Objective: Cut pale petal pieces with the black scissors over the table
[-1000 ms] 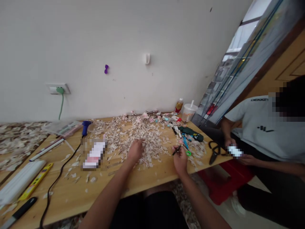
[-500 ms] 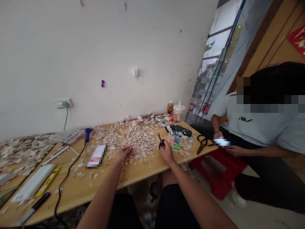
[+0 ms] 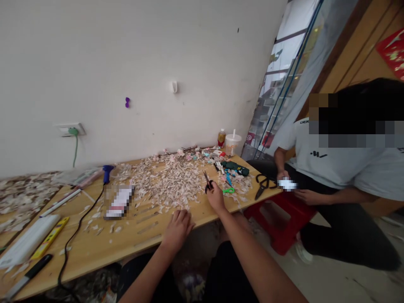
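Small scissors are in my right hand, with the blades pointing up and away over the scraps. My left hand lies palm down at the table's front edge, its fingers bent slightly over the wood; I see nothing held in it. Just beyond both hands spreads a large heap of small pale scraps, pinkish in places. To the right of the scissors lies a bright green looped handle.
Right of my hands are large black scissors, a dark green tool, a lidded cup and a bottle. Leftward lie a phone, a blue glue gun with its cord, and a yellow knife package. A person sits at right.
My left hand has come back from the scraps to the table's front edge, and its fingers now face forward. The right hand still holds the scissors. The view has shifted slightly rightward.
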### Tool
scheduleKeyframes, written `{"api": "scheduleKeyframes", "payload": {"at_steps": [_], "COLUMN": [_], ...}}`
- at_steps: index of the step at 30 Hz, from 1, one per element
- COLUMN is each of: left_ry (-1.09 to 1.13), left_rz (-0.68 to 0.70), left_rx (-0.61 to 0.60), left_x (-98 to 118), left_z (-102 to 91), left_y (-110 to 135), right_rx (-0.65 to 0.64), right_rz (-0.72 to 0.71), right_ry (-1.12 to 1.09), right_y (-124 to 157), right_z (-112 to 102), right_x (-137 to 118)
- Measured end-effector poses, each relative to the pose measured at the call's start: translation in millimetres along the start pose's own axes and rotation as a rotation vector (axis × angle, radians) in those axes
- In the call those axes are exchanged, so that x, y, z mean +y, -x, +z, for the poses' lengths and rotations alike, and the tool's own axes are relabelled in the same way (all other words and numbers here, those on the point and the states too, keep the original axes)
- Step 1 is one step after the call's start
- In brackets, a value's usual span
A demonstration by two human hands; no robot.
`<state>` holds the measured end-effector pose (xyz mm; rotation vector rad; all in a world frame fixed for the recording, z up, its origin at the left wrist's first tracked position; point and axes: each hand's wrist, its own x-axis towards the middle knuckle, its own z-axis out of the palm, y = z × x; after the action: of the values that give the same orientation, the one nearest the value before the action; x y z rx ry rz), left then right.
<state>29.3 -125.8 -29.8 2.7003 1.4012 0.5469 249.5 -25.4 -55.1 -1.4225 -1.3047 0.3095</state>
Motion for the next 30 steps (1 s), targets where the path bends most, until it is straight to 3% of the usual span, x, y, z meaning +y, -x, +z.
{"api": "scheduleKeyframes", "payload": {"at_steps": [9,16,19,23,26,27,30], "left_ry": [-0.248,-0.001,0.178,0.547,0.911,1.076,1.386], "left_rz": [0.150,0.193,0.115,-0.259,-0.535,-0.587,-0.587], "left_rx": [0.086,0.144,0.187,0.364,0.509,0.494,0.522], "left_x": [-5,-16,-16,-36,-69,-82,-113], "left_z": [31.1,26.7,19.8,-2.2,-22.1,-25.9,-23.9], "left_y": [41,57,56,15,-44,-65,-121], "right_rx": [0.017,0.072,0.070,-0.023,-0.328,-0.412,-0.343], "right_rz": [0.046,0.102,0.099,0.046,-0.015,-0.018,0.009], "right_ry": [-0.120,-0.218,-0.242,-0.300,-0.465,-0.510,-0.573], "right_y": [4,4,10,15,-3,-12,-47], "right_z": [0,-4,-7,0,28,41,87], "right_x": [0,-1,-7,-27,-52,-59,-73]}}
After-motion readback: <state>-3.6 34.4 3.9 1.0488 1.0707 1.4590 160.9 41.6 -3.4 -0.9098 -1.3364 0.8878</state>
